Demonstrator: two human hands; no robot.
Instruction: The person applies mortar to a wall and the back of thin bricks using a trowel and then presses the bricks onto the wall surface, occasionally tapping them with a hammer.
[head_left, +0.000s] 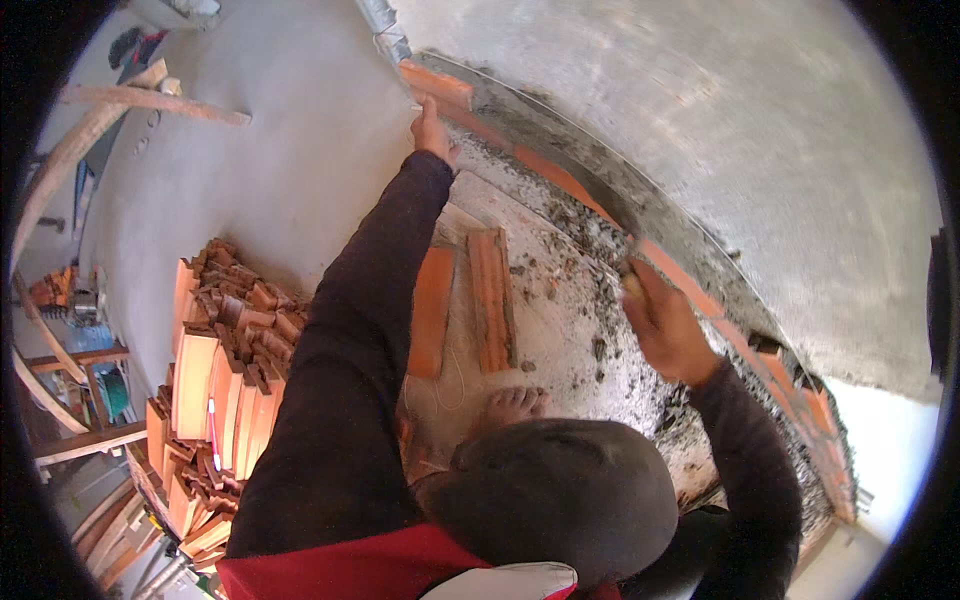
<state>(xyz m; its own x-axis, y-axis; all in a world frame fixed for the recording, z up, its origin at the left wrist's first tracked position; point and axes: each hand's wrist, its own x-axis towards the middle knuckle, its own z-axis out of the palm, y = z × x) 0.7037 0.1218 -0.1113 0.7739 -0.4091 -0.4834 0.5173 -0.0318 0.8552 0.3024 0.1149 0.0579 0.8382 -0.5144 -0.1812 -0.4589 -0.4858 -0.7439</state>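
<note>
My left hand reaches far out to the end of a low course of orange clay bricks. Its fingers are bent and meet the lower edge of a flat brick; what they grip, if anything, is hidden. Closer in, my right hand is closed round the handle of a trowel, whose grey blade is blurred against the wet mortar. Orange brick faces run in a curved-looking line along the wall, with mortar above and below. A thin string stretches beside the course.
Two loose bricks lie on the mortar-spattered floor near a bare foot. At left stands a large stack of clay bricks, with wooden poles beyond it. A dark cap blocks the lower middle; a grey pipe stands at the far end.
</note>
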